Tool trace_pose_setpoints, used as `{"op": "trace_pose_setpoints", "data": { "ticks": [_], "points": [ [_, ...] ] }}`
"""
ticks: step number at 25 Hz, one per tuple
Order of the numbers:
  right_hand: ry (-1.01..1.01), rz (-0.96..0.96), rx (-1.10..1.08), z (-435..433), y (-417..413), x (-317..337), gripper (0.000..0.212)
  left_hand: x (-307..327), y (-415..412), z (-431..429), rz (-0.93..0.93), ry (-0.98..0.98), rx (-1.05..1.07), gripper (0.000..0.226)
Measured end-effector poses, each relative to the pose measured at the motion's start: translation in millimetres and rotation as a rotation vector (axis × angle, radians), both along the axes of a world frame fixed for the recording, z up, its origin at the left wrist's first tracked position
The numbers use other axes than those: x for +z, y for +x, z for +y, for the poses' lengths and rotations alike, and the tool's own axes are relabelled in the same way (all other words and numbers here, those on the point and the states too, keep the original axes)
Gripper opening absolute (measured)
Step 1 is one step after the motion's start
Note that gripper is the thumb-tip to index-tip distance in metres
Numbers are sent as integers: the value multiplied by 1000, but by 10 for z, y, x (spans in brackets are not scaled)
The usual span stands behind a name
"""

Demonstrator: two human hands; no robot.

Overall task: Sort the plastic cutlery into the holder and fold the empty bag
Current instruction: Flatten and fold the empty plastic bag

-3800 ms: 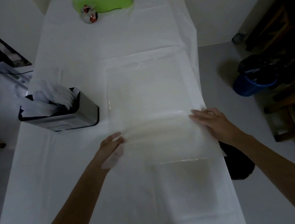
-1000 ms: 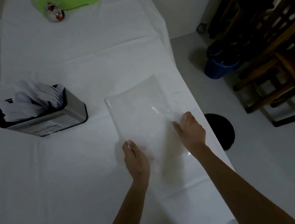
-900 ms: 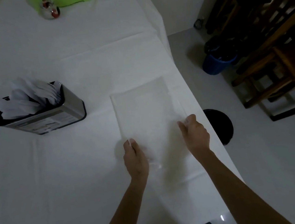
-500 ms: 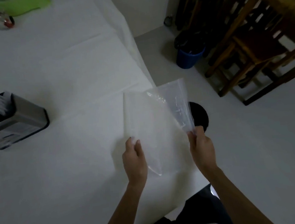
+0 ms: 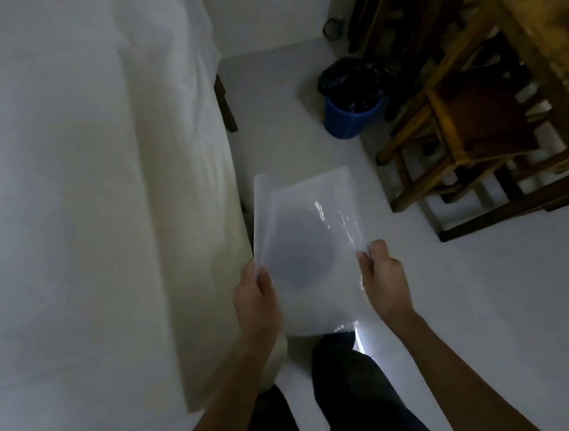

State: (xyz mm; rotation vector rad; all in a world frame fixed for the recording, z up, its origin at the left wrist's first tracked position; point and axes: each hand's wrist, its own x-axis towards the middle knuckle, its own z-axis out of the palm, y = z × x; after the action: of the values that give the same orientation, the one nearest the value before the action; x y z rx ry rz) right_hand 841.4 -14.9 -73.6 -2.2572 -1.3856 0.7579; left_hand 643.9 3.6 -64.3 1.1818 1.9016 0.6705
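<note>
the surface (image 5: 71, 234) fills the left side, a flat stretch of white cloth, its right edge just beside the left hand (image 5: 254, 300). right of that edge lies open floor (image 5: 508, 316), over which both hands hold the bag (image 5: 308, 233) in the air. past the right hand (image 5: 387, 283) the floor runs free up to the chairs (image 5: 474, 119) and the bin (image 5: 347, 120), which close off the far right, well apart from it.

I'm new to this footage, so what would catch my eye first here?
The folded clear bag, held over the floor, right of the white table: the left hand pinches its left edge, the right hand its right. Beyond it stands a blue bin beside wooden chairs.
</note>
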Motion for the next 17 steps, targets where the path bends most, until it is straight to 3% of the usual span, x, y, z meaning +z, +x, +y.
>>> {"op": "trace_pose_setpoints", "data": {
  "ticks": [3, 7, 12, 17],
  "points": [
    [-86, 14, 80, 77, 250, -276, 23, -166, 239, -45, -36, -105, 46, 21],
    [-228, 37, 146, 284, 388, -811, 28, -672, 396, 83, 67, -281, 35, 30],
    [-411, -23, 249, 520, 437, -1932, 32, -1884, 431, 257, 187, -365, -110, 42],
    [-565, -15, 276, 767, 419, -3204, 34, -3172, 332, 429, 126, -339, -126, 34]
  ]
}}
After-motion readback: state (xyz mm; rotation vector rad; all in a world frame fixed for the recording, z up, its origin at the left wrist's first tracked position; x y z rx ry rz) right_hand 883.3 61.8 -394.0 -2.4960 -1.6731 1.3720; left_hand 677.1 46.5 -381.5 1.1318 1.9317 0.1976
